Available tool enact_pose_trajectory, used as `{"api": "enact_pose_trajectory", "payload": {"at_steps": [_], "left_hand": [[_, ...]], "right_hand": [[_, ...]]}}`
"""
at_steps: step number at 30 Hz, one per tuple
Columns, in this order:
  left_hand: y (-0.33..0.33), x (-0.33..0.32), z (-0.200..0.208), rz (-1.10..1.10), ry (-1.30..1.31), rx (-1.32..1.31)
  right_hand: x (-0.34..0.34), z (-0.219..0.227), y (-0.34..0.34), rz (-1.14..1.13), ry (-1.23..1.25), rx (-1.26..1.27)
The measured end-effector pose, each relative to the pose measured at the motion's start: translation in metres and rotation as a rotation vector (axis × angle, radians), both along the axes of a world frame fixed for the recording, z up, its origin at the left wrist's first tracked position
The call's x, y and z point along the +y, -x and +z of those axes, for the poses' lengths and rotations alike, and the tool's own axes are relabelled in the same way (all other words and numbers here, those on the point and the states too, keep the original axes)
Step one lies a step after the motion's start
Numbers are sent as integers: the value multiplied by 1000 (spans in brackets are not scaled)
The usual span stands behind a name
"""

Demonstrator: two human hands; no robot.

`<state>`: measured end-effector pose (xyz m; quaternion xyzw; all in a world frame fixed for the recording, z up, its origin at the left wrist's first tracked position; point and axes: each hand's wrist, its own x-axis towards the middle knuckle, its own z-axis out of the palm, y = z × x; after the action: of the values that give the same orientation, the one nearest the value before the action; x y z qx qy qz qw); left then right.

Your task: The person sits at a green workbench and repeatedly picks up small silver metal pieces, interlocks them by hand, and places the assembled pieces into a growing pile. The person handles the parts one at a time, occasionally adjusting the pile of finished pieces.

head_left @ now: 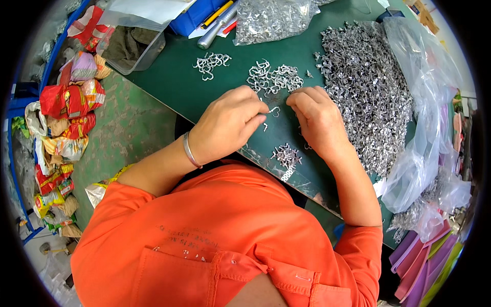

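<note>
Two bare hands face each other over the green desk, with one small pale hook between them, at the fingertips of the left hand. That hand is nearly closed, thumb and fingers bunched in a pinch; whether they grip the hook or only touch it, I cannot tell. The right hand is curled, its fingertips pointing toward ten o'clock and close together; what it may hold is hidden. Taking the gap between the hands as the clock's centre, a loose cluster of pale hooks lies at twelve, near the fingers, and a smaller cluster at ten. Toward six, near the desk's edge, sits a little heap of metal bits, with a pale strip just below it. Between two and three spreads a big pile of grey metal parts, and a clear plastic sheet drapes beyond it at three. Farther out at twelve stands a clear bag of parts; toward eleven lie a silver tube and a blue bin; at ten, a clear tub holds dark cloth.
</note>
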<state>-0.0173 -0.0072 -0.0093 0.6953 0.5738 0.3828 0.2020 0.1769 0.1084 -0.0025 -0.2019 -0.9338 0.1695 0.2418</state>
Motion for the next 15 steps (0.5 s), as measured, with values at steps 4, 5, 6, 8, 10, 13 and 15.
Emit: {"api": "enact_pose_trajectory", "payload": {"at_steps": [4,5,6,8,10,13,15], "left_hand": [[-3,-5,-2,-74,-4,38],[-4,-5,-2,-89,-13,59],[-6,-5,-5,-86,-25,65],[-5,-3,-3,-85,5,69],[-7,-4,-1,-75,58,-8],[-10,-4,1,-81,138,-206],[-12,-4,3,-113,154,-292]], "right_hand": [[-1,1,-1,-5,-4,-14],[-4,3,-2,-29,71,24],[-9,6,-4,-51,146,63],[-14,14,-9,-75,270,98],[-15,21,-20,-73,370,88],[-25,21,-29,-78,448,138],[-33,23,-32,-129,491,122]]}}
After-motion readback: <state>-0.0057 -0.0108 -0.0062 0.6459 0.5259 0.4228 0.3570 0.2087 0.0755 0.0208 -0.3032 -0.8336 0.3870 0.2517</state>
